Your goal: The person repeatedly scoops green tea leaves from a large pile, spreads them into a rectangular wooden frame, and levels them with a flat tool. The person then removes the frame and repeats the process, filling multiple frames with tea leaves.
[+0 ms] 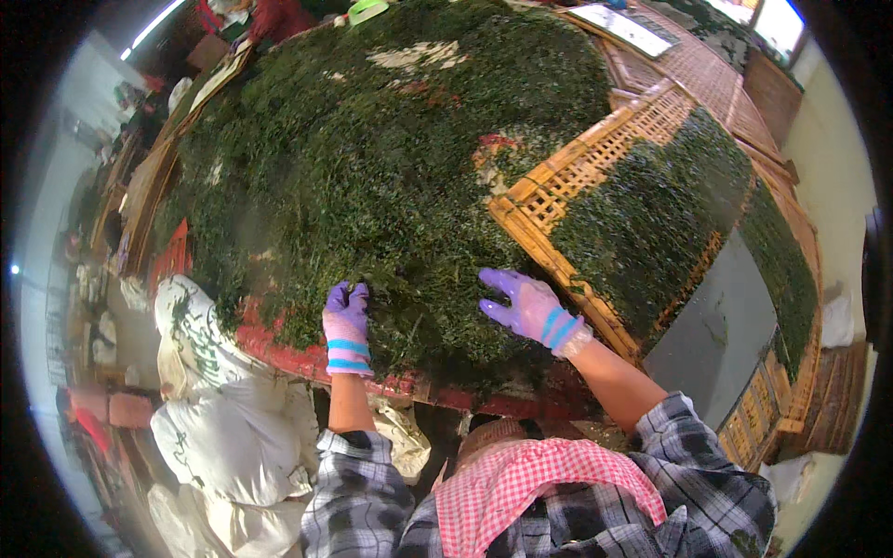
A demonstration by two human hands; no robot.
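A wide, thick heap of dark green shredded leafy matter (391, 174) spreads over a red-edged table (279, 338) in front of me. My left hand (347, 314), in a purple-dipped knit glove with blue stripes, rests at the near side of the heap, fingers curled down; whether any leaves are in them is hidden. To the right, my right hand (520, 303) wears a matching glove and reaches over the heap, its thumb and fingers apart and nothing visible in them. A bamboo lattice tray (568, 272) lies just past the right hand and carries a layer of the same leaves.
A grey flat board (718, 335) lies on the trays at right. Stuffed white sacks (223, 432) stand beside my left arm. A green-rimmed object (366, 10) and a person's red sleeve (279, 17) appear at the far edge. A white panel (621, 29) lies at the far right.
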